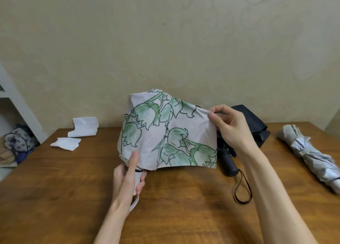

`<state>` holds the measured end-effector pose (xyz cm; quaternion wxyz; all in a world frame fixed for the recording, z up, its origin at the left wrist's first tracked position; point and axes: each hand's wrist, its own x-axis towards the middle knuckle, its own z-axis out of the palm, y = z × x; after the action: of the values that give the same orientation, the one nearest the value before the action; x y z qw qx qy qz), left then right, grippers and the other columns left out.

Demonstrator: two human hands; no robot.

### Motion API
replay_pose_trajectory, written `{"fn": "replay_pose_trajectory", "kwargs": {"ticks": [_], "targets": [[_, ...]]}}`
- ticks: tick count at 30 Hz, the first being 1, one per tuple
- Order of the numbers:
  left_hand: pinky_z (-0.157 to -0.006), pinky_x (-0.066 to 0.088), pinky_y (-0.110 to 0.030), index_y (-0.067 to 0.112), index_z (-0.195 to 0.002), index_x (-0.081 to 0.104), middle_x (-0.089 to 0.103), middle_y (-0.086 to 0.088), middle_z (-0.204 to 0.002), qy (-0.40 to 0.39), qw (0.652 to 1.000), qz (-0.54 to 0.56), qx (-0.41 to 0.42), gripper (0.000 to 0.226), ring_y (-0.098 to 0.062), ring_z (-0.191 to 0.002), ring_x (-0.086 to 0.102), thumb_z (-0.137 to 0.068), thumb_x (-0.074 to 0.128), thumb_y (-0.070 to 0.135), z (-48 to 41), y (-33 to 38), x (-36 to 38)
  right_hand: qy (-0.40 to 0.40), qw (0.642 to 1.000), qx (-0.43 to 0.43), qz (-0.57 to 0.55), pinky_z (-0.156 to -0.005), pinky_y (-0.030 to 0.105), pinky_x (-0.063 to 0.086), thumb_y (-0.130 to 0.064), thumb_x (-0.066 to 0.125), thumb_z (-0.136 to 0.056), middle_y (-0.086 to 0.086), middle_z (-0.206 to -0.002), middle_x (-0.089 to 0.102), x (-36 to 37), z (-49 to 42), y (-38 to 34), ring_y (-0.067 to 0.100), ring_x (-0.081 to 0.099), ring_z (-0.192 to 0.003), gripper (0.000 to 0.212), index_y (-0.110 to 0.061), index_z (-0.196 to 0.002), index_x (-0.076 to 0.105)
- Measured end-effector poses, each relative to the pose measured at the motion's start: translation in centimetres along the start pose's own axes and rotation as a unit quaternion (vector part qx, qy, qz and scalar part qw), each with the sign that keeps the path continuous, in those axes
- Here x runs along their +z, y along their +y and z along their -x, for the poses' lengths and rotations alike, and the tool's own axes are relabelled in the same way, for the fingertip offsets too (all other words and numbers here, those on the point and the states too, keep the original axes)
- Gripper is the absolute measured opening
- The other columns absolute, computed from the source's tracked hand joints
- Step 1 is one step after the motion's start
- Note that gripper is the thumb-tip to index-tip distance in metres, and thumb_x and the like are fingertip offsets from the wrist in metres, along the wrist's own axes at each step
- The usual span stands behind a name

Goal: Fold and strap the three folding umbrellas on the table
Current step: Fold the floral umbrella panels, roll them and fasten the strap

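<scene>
Fingers of the left hand are curling round the floral umbrella's pale handle, mostly hiding it, with one finger lying straight against the canopy. Right hand fingertips are pinching the canopy edge. Behind them the black umbrella is lying half hidden. Farther right, the rolled grey umbrella is running off-frame on the table.

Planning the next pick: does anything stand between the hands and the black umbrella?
Yes. The floral umbrella, held by the left hand and right hand, stands in front of the black umbrella, hiding part; the black handle lies exposed.
</scene>
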<state>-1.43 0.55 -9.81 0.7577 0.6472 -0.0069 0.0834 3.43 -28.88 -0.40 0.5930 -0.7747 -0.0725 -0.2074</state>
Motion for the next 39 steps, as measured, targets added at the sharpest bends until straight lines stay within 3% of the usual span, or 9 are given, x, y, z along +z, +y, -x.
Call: {"fn": "replay_pose_trajectory", "kwargs": {"ticks": [3,7,15,20,23,27,30,34,39], "targets": [[-0.040,0.023,-0.025,0.004,-0.084,0.068,0.050,-0.017,-0.063,-0.001,1.000,0.009,0.001,0.071,-0.018,-0.044,0.034,-0.085,0.063,0.075,-0.1,0.0,-0.2,-0.047,0.996,-0.009,0.069,-0.081,0.026,0.061,-0.023,0.071,-0.104,-0.011,-0.093,0.082,-0.5,0.2,-0.6,0.004,0.076,-0.088,0.010,-0.029,-0.103,0.079],[-0.042,0.023,-0.027,0.006,-0.086,0.069,0.048,-0.015,-0.062,-0.006,1.000,0.006,0.007,0.070,-0.018,-0.044,0.033,-0.085,0.062,0.076,-0.1,0.1,-0.4,-0.020,0.989,-0.003,0.148,-0.084,0.039,0.060,-0.034,0.076,-0.100,-0.009,-0.084,0.081,-0.7,0.0,-0.4,0.011,0.076,-0.087,0.008,-0.030,-0.094,0.080],[-0.041,0.024,-0.025,0.005,-0.089,0.070,0.049,-0.016,-0.064,-0.013,1.000,0.006,-0.006,0.070,-0.019,-0.046,0.032,-0.089,0.059,0.074,0.0,0.0,-0.1,0.024,0.998,0.041,-0.032,-0.081,0.029,0.062,-0.009,0.068,-0.104,-0.004,-0.091,0.082,-0.5,0.0,-0.6,0.007,0.075,-0.085,0.014,-0.016,-0.102,0.080],[-0.042,0.023,-0.027,0.005,-0.097,0.070,0.049,-0.014,-0.065,-0.010,0.999,0.029,-0.022,0.074,-0.019,-0.046,0.033,-0.085,0.060,0.077,0.0,0.1,-0.1,0.011,0.997,0.051,-0.058,-0.081,0.031,0.061,-0.021,0.079,-0.097,0.004,-0.078,0.074,-0.4,0.1,-0.9,0.012,0.069,-0.077,0.012,-0.010,-0.098,0.075],[-0.043,0.022,-0.027,-0.001,-0.107,0.066,0.047,-0.011,-0.062,-0.001,0.999,0.047,-0.021,0.084,-0.018,-0.046,0.032,-0.081,0.062,0.079,0.1,0.2,-0.2,-0.013,1.000,0.026,-0.001,-0.076,0.021,0.059,-0.024,0.084,-0.092,0.002,-0.073,0.076,-0.2,0.3,-1.2,0.007,0.070,-0.070,0.019,-0.008,-0.095,0.074],[-0.043,0.021,-0.026,-0.010,-0.109,0.060,0.046,-0.010,-0.061,0.005,0.998,0.055,-0.019,0.094,-0.018,-0.045,0.031,-0.080,0.062,0.079,0.0,0.2,-0.3,-0.002,1.000,0.025,-0.008,-0.081,0.024,0.060,-0.017,0.081,-0.096,0.008,-0.078,0.076,0.5,0.2,-1.2,0.006,0.070,-0.076,0.009,-0.011,-0.100,0.075],[-0.043,0.021,-0.026,-0.001,-0.106,0.065,0.046,-0.010,-0.060,-0.002,0.998,0.056,-0.017,0.091,-0.017,-0.043,0.032,-0.074,0.066,0.085,0.0,0.3,-0.3,0.015,0.995,0.079,-0.066,-0.082,0.026,0.061,-0.019,0.080,-0.097,0.003,-0.079,0.076,1.3,0.2,-1.1,0.008,0.071,-0.084,0.016,-0.016,-0.112,0.075],[-0.043,0.020,-0.026,0.001,-0.103,0.067,0.045,-0.010,-0.060,-0.008,0.998,0.058,-0.014,0.085,-0.016,-0.043,0.031,-0.077,0.064,0.082,0.1,0.3,-0.2,0.057,0.984,0.143,-0.095,-0.084,0.030,0.063,-0.046,0.079,-0.094,0.005,-0.094,0.082,2.3,0.3,-0.9,0.014,0.074,-0.086,0.033,-0.014,-0.097,0.081],[-0.044,0.020,-0.027,0.008,-0.101,0.072,0.047,-0.010,-0.060,-0.016,0.999,0.043,-0.010,0.073,-0.017,-0.044,0.032,-0.081,0.062,0.078,0.2,0.2,-0.2,0.094,0.977,0.145,-0.129,-0.083,0.036,0.056,-0.040,0.077,-0.098,0.015,-0.098,0.080,2.8,0.4,-0.1,0.016,0.069,-0.083,0.034,-0.007,-0.094,0.080]]}}
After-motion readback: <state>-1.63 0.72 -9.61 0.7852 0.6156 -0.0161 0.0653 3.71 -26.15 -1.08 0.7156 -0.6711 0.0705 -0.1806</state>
